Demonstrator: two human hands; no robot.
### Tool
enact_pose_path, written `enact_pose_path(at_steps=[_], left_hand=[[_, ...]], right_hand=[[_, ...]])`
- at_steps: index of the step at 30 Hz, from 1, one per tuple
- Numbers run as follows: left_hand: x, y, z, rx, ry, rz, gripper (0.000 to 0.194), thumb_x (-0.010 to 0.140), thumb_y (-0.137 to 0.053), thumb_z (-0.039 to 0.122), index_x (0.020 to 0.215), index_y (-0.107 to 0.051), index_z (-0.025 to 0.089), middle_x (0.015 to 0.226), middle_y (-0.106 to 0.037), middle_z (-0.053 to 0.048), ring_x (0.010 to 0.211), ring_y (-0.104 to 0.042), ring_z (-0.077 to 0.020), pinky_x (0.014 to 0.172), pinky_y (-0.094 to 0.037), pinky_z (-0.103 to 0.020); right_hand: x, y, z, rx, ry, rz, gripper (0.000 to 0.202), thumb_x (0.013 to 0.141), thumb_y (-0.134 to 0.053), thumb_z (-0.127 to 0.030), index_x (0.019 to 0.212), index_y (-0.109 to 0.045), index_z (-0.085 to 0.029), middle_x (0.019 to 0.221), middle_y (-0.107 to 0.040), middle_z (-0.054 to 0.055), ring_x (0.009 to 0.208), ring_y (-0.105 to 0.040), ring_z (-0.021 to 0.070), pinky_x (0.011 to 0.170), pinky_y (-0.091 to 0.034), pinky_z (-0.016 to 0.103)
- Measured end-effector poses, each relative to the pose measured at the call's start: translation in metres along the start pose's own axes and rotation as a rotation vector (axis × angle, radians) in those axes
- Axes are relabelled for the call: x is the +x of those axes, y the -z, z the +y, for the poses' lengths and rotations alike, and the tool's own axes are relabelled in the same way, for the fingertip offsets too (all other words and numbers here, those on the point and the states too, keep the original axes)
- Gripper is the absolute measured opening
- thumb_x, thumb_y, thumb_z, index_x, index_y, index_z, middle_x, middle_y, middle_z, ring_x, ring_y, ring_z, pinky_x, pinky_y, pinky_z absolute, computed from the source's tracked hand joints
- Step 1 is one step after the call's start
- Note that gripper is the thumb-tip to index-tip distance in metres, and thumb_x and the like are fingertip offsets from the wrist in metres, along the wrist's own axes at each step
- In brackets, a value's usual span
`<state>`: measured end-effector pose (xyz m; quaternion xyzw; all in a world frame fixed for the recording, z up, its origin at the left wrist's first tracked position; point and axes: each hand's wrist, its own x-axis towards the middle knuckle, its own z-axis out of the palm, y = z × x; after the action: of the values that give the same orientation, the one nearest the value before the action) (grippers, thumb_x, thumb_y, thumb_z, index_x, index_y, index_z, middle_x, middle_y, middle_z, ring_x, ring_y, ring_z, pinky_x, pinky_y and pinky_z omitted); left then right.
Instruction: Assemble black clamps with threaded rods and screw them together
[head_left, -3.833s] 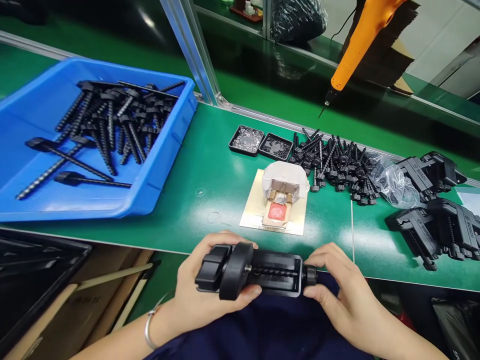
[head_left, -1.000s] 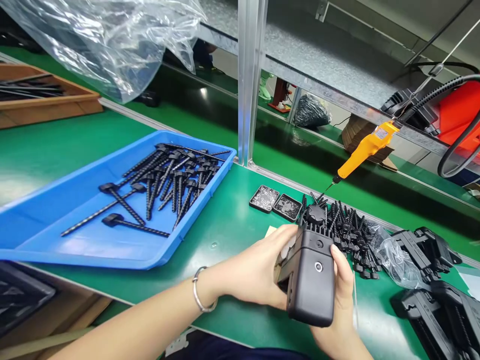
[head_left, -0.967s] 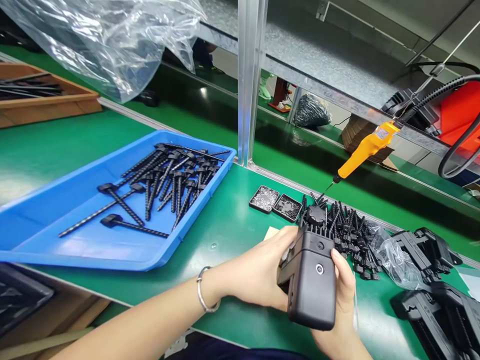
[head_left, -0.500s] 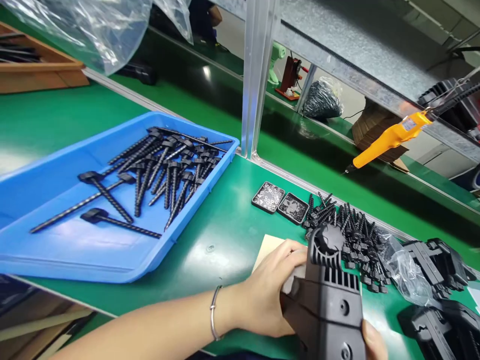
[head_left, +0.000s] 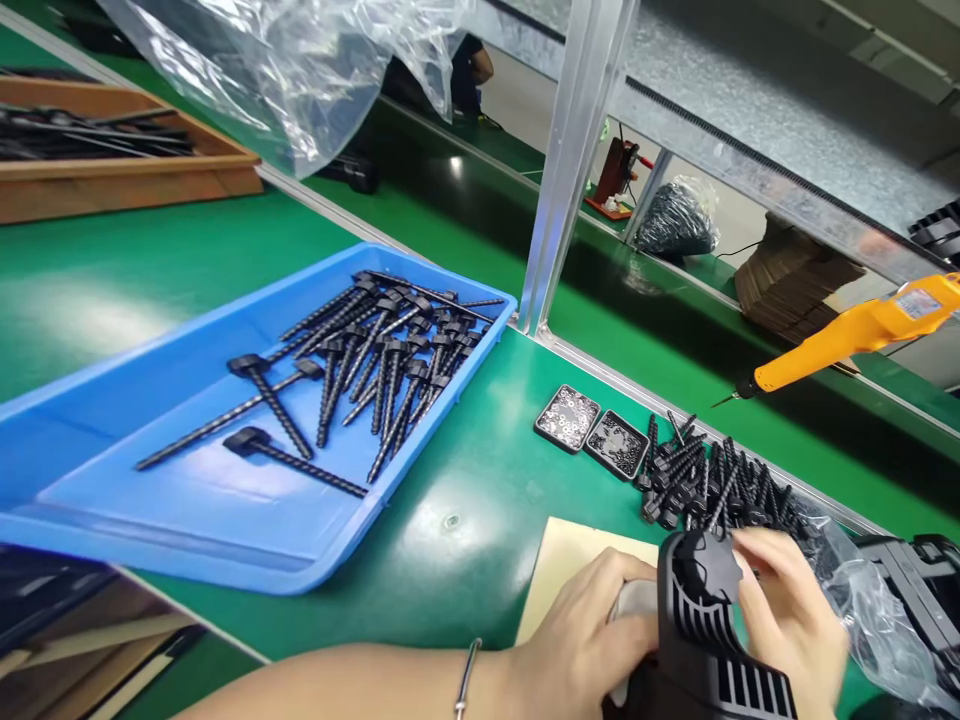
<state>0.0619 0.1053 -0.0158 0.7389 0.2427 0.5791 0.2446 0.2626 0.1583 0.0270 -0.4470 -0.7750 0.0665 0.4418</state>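
My left hand is wrapped round the side of a black plastic housing with ribbed slots, its fingers pressing a pale grey part. At the housing's top end sits a black lobed knob. My right hand has its thumb and fingers closed about the knob's right edge. The lower end of the housing runs out of view. Just behind lies a heap of black knob-headed threaded rods. A cream sheet lies under my left hand.
A blue tray of longer knob-headed rods stands left. Two small square trays hold small metal parts. An orange electric screwdriver hangs at right. A metal post rises behind; clear plastic and black parts lie right.
The housing has moved down in view and tilted. My right hand has come up from its lower right side to the knob. The camera view has shifted, sliding the background rightward.
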Motion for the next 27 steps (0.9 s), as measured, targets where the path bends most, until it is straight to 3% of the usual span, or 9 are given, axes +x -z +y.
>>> enact_pose_path(at_steps=[1, 5, 8, 10, 13, 18, 21, 24, 27], left_hand=[[-0.003, -0.004, -0.002, 0.007, -0.019, 0.040, 0.048, 0.063, -0.076, 0.025, 0.102, -0.048, 0.021, 0.106, -0.050, -0.011, 0.089, -0.054, -0.0260, 0.068, -0.047, -0.032], [-0.010, -0.011, -0.010, -0.016, -0.028, 0.069, 0.046, 0.065, -0.079, 0.028, 0.099, -0.049, 0.021, 0.102, -0.051, -0.009, 0.085, -0.054, -0.0240, 0.066, -0.045, -0.030], [-0.008, -0.007, -0.013, -0.042, -0.052, 0.037, 0.049, 0.065, -0.082, 0.025, 0.102, -0.051, 0.021, 0.104, -0.052, -0.010, 0.088, -0.055, -0.0249, 0.068, -0.047, -0.031], [-0.006, -0.003, -0.013, -0.049, -0.059, 0.018, 0.050, 0.066, -0.081, 0.022, 0.107, -0.052, 0.021, 0.107, -0.052, -0.011, 0.091, -0.056, -0.0260, 0.070, -0.048, -0.031], [-0.003, 0.002, -0.009, -0.067, -0.025, -0.013, 0.054, 0.067, -0.081, 0.021, 0.114, -0.053, 0.022, 0.108, -0.052, -0.012, 0.093, -0.057, -0.0267, 0.071, -0.050, -0.032], [0.005, 0.012, 0.003, -0.151, 0.033, -0.110, 0.062, 0.068, -0.081, 0.024, 0.123, -0.051, 0.020, 0.116, -0.048, -0.015, 0.107, -0.052, -0.0325, 0.082, -0.054, -0.040], [0.010, 0.016, 0.010, -0.174, 0.064, -0.135, 0.062, 0.069, -0.080, 0.018, 0.124, -0.050, 0.021, 0.116, -0.047, -0.014, 0.110, -0.050, -0.0325, 0.084, -0.054, -0.042], [0.013, 0.017, 0.013, -0.175, 0.063, -0.150, 0.062, 0.069, -0.079, 0.015, 0.124, -0.051, 0.020, 0.115, -0.048, -0.014, 0.109, -0.049, -0.0324, 0.085, -0.054, -0.043], [0.014, 0.017, 0.013, -0.164, 0.055, -0.152, 0.062, 0.069, -0.077, 0.014, 0.125, -0.051, 0.020, 0.117, -0.049, -0.014, 0.108, -0.050, -0.0312, 0.085, -0.053, -0.042]], right_hand=[[0.016, -0.013, 0.000, -0.067, 0.081, -0.090, 0.013, 0.096, -0.058, -0.026, 0.092, -0.068, -0.019, 0.088, -0.068, 0.006, 0.077, -0.065, 0.0185, 0.067, -0.054, 0.031], [0.076, -0.092, -0.005, -0.159, 0.157, -0.409, 0.016, 0.096, -0.056, -0.017, 0.088, -0.070, -0.018, 0.090, -0.070, 0.004, 0.087, -0.065, 0.0182, 0.083, -0.055, 0.035], [0.105, -0.149, -0.012, -0.277, 0.112, -0.623, 0.013, 0.096, -0.063, -0.023, 0.088, -0.067, -0.015, 0.093, -0.068, 0.004, 0.093, -0.064, 0.0177, 0.085, -0.055, 0.036], [0.114, -0.172, -0.016, -0.336, 0.042, -0.720, 0.016, 0.096, -0.064, -0.027, 0.085, -0.066, -0.014, 0.094, -0.067, 0.005, 0.093, -0.064, 0.0178, 0.084, -0.055, 0.036], [0.117, -0.184, -0.018, -0.359, -0.074, -0.807, 0.017, 0.095, -0.065, -0.027, 0.085, -0.066, -0.014, 0.095, -0.068, 0.005, 0.092, -0.065, 0.0174, 0.085, -0.056, 0.036], [0.117, -0.182, -0.012, -0.230, -0.215, -0.763, 0.016, 0.097, -0.062, -0.028, 0.085, -0.068, -0.018, 0.095, -0.070, 0.005, 0.092, -0.066, 0.0162, 0.088, -0.054, 0.034], [0.122, -0.165, -0.013, -0.078, -0.253, -0.654, 0.020, 0.097, -0.062, -0.030, 0.083, -0.068, -0.018, 0.087, -0.071, 0.003, 0.086, -0.067, 0.0156, 0.085, -0.055, 0.033], [0.124, -0.115, -0.025, 0.115, -0.260, -0.498, 0.025, 0.098, -0.057, -0.031, 0.081, -0.069, -0.017, 0.072, -0.069, 0.001, 0.070, -0.067, 0.0154, 0.071, -0.056, 0.029], [0.107, -0.038, -0.050, 0.296, -0.211, -0.340, 0.025, 0.096, -0.057, -0.032, 0.078, -0.067, -0.017, 0.068, -0.068, -0.001, 0.065, -0.065, 0.0139, 0.063, -0.053, 0.024]])
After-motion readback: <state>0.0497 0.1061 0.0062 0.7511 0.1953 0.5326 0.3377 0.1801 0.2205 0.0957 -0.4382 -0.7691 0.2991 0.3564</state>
